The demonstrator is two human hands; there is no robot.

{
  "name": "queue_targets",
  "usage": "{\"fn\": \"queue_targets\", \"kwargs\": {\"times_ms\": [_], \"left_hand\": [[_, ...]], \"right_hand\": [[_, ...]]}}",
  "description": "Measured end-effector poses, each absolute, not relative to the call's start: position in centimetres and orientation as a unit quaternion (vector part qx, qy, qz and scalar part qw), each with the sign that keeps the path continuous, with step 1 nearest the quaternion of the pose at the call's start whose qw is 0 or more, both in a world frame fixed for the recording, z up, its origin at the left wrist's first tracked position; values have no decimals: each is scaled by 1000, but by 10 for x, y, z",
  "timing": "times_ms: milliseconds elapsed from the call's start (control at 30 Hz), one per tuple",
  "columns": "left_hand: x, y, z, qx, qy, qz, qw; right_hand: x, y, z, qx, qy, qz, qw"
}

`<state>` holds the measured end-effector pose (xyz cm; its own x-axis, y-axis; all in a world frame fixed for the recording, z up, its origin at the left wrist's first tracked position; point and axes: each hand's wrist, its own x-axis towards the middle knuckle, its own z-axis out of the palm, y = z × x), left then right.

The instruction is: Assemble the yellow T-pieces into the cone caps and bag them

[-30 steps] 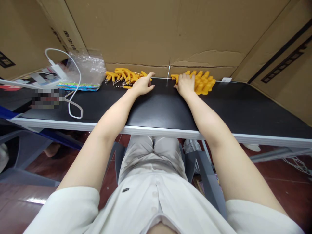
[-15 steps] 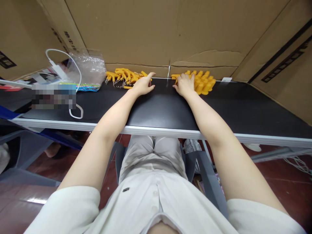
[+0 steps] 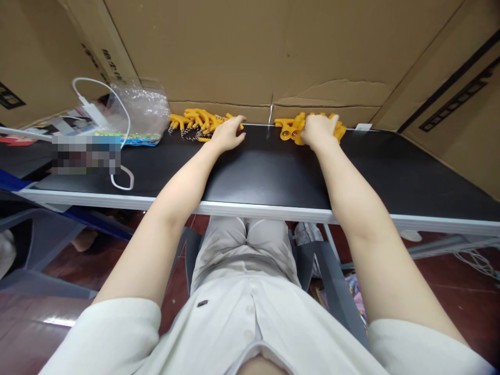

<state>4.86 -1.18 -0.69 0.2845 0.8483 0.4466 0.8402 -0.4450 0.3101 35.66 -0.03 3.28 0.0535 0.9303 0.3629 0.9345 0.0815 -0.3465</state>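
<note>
My left hand [image 3: 227, 134] rests at the right end of a pile of yellow corkscrews [image 3: 203, 119], whose metal spirals stick out. Its thumb is spread away from the fingers and nothing shows between them. My right hand [image 3: 321, 130] reaches down onto a cluster of yellow plastic pieces [image 3: 287, 131] with hollow, flared round ends. Some lie with their openings towards me, to the left of this hand; others show behind and to its right. The fingers of the right hand are mostly hidden, so their grip is unclear.
Cardboard walls [image 3: 234, 52] enclose the back and sides of the black table [image 3: 258, 172]. At the left lie clear plastic bags [image 3: 140, 109], a white cable [image 3: 127, 179] and colourful packets [image 3: 144, 139]. A small white piece [image 3: 363, 127] lies right of the cluster.
My right hand has moved right across the yellow pieces, uncovering those with round openings at the left. My left hand has barely shifted.
</note>
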Motion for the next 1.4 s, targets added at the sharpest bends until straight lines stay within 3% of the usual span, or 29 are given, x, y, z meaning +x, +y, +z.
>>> {"fn": "queue_targets", "kwargs": {"times_ms": [367, 567, 733, 1400], "left_hand": [[23, 6, -9, 711, 631, 308, -42], [40, -20, 4, 709, 687, 159, 4], [52, -39, 13, 708, 694, 129, 6], [44, -21, -6, 684, 693, 221, 57]], "right_hand": [[340, -19, 40, -670, -705, 28, 231], [329, -29, 42, -648, -738, 30, 186], [323, -32, 39, -630, -759, 2, 167], [325, -20, 29, -599, -781, -24, 173]]}}
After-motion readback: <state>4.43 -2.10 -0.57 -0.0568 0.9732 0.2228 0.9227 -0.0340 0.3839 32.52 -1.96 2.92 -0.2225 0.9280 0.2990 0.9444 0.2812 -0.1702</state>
